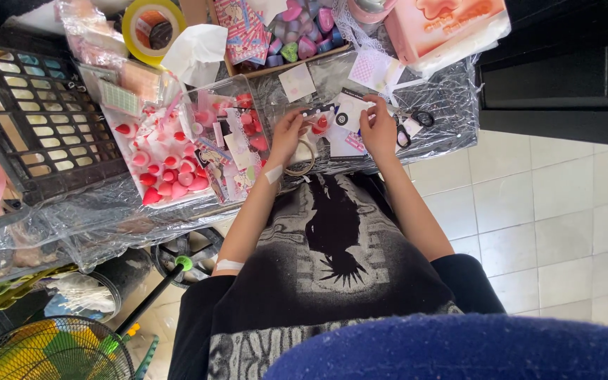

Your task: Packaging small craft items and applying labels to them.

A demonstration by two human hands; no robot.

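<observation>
Clear plastic tray of red and pink hearts (167, 165) sits left; black-handled scissors (416, 121) right. Left hand (288, 134) and right hand (378, 127) both pinch a small white printed card (346, 116).

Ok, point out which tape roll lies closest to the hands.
The thin roll with the see-through ring, lying on the plastic-covered table right under the left hand. The other, a wide yellow tape roll, sits far off at the table's back.
</observation>
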